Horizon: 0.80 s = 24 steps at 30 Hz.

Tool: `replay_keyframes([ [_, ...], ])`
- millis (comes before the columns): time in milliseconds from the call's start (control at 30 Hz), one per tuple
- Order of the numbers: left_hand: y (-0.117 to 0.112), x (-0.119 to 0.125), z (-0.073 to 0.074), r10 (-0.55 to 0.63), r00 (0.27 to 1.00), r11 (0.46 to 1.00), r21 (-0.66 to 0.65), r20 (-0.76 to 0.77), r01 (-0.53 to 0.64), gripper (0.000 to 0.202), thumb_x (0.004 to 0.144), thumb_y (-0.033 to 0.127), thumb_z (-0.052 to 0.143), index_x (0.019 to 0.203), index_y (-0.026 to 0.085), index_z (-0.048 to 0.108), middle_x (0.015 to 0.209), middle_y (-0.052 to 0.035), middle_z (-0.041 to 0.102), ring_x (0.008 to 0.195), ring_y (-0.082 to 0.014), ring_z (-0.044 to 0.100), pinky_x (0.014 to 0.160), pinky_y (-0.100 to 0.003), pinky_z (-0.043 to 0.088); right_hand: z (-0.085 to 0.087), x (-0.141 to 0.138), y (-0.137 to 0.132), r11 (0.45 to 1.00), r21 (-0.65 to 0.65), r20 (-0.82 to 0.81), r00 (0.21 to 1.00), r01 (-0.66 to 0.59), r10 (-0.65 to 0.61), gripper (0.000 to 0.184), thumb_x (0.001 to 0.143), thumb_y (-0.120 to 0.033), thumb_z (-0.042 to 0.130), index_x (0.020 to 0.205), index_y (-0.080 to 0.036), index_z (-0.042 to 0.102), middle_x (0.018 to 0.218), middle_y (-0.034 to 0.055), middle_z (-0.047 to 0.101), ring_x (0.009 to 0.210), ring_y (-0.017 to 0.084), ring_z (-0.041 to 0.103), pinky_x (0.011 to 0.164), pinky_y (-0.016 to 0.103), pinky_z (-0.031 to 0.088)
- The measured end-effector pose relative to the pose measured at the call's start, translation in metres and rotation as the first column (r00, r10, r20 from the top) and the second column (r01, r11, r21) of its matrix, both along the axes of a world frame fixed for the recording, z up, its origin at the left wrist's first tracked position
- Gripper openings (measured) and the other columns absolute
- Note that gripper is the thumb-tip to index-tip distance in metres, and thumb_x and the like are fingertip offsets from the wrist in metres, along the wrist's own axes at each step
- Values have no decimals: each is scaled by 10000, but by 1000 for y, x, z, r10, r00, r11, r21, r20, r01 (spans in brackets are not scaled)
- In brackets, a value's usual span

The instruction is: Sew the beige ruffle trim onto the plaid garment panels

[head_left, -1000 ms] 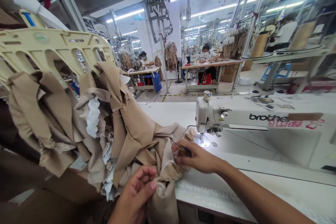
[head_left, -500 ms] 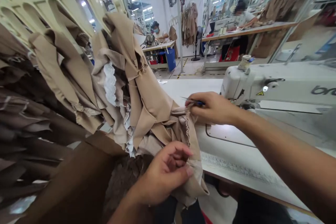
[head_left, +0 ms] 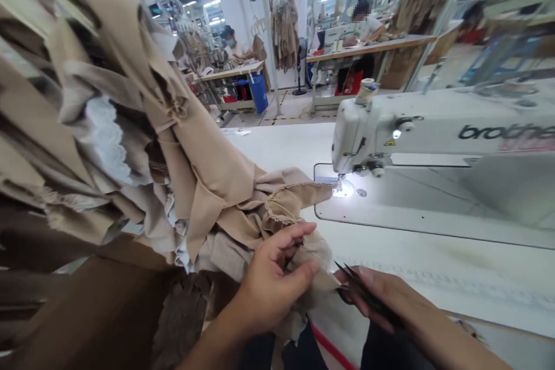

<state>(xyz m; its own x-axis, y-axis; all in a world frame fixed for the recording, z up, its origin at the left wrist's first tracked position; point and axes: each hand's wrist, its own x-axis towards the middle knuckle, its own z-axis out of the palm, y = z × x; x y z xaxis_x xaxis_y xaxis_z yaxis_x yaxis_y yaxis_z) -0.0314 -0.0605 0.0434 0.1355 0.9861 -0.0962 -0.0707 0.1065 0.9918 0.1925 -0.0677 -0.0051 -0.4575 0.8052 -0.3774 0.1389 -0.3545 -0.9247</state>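
A tan garment [head_left: 243, 243] with a gathered, frilled edge lies over the front of the white sewing table [head_left: 277, 141]. My left hand [head_left: 277, 283] has its fingers curled and thumb in on the cloth near the table's front edge. To the right, my right hand [head_left: 390, 295] holds dark thread snips [head_left: 358, 283], their pointed blades toward the upper left, beside the garment's lower corner. One tan strip of the garment reaches to the lit needle area of the sewing machine [head_left: 359, 133].
More tan garments [head_left: 99, 81], one with white lace, hang at the left on a pale rack. Below them stands a brown cardboard box [head_left: 87, 300] with cloth scraps. Farther back, two people sit at other sewing tables, with a blue bin [head_left: 259, 93] near one.
My right hand has moved down and toward me from the frilled edge, snips still in it. My left hand stays on the cloth. The view has turned to the right.
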Motion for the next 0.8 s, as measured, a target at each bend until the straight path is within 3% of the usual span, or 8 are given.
replay_keyframes([
  [67, 3, 3, 2, 26, 999, 998, 51, -45, -24, 384, 762, 163, 813, 1138, 227, 769, 1127, -73, 794, 1021, -190, 730, 903, -254, 559, 13, -1, 2, 1000, 10, -3, 1000, -13, 13, 661, 894, -829, 429, 745, -208, 603, 662, -14, 449, 605, 147, 360, 581, 301, 313],
  [167, 8, 4, 7, 81, 996, 993, 91, -35, -77, 322, 765, 196, 826, 1083, 226, 785, 1033, -58, 804, 917, -157, 722, 813, -210, 562, 26, -1, 12, 998, 16, -40, 997, -65, 65, 654, 905, -820, 413, 733, -208, 563, 632, -29, 395, 604, 145, 314, 570, 301, 247],
  [267, 13, 5, 13, 123, 992, 987, 106, 11, -123, 336, 759, 203, 839, 1089, 214, 779, 949, -47, 797, 830, -124, 701, 757, -179, 551, 26, 1, 23, 996, 22, -88, 992, -84, 86, 605, 920, -780, 460, 772, -205, 576, 670, -23, 424, 634, 146, 355, 597, 296, 294],
  [400, 19, 7, 24, 138, 985, 984, 96, 102, -148, 431, 713, 178, 878, 1124, 204, 749, 1007, -52, 786, 750, -91, 683, 700, -158, 545, 27, 4, 34, 999, -10, -89, 995, -43, 42, 581, 873, -775, 567, 876, -200, 649, 733, -11, 467, 643, 144, 410, 579, 278, 363],
  [633, 19, 11, 27, -6, 996, 998, 62, 92, 1, 432, 747, 179, 860, 1159, 218, 737, 962, -47, 777, 733, -95, 680, 663, -160, 530, 43, 2, 44, 987, -17, -102, 982, -161, 158, 619, 847, -808, 559, 731, -201, 586, 623, -40, 392, 571, 125, 338, 535, 258, 351],
  [800, 17, 13, 23, -75, 997, 997, 3, 20, 75, 482, 747, 161, 831, 1216, 178, 719, 758, -3, 714, 596, -65, 579, 568, -151, 468, 41, 0, 45, 985, -48, -86, 983, -164, 160, 596, 836, -789, 596, 716, -207, 552, 623, -46, 383, 562, 119, 315, 532, 256, 329],
])
